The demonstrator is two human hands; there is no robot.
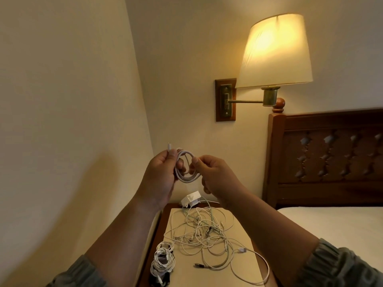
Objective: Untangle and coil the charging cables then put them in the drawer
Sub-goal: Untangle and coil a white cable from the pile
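head view looks forward and down, close over the nightstand [244, 230] from above.

You hold one white coiled cable [186, 167] raised between your left hand [162, 172] and right hand [215, 175], plug end up at 11 o'clock. Tangled cables [205, 230] lie loose on the tabletop [186, 274]; a wound bundle [162, 259] sits at their 8 o'clock.

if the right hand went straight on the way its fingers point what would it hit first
The right hand points leftward: first the coiled white cable it pinches, then probably the left hand gripping its other side; depth is unclear.
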